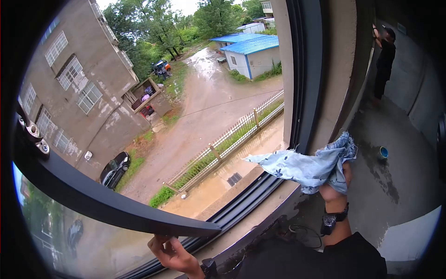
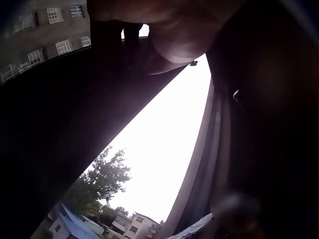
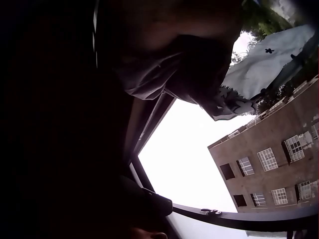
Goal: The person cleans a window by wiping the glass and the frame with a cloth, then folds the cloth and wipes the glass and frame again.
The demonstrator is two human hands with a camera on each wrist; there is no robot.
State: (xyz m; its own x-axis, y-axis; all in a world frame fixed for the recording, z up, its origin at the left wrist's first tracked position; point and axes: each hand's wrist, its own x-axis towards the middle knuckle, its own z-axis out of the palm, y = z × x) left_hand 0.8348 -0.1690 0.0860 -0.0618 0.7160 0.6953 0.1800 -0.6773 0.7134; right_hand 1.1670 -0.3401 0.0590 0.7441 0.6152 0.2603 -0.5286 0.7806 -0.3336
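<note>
A light blue cloth (image 1: 302,165) with dark flower prints and frayed edges is held in my right hand (image 1: 335,189), its free end spread left over the window opening. In the right wrist view, the cloth (image 3: 264,62) hangs from the shadowed hand against the outdoors. My left hand (image 1: 175,256) grips the lower end of a dark window sash (image 1: 121,204), fingers bent at its edge. The left wrist view shows those fingers (image 2: 179,35) close up on the dark frame, mostly in shadow. Behind the sash, part of the left fingers is hidden.
Dark sliding tracks (image 1: 251,197) run along the sill, and a dark upright frame (image 1: 304,69) stands at the right of the opening. Outside lie a fence (image 1: 223,144) and a wet yard below. Indoors, a blue bucket (image 1: 383,152) stands on the wet floor; another person (image 1: 385,60) stands farther back.
</note>
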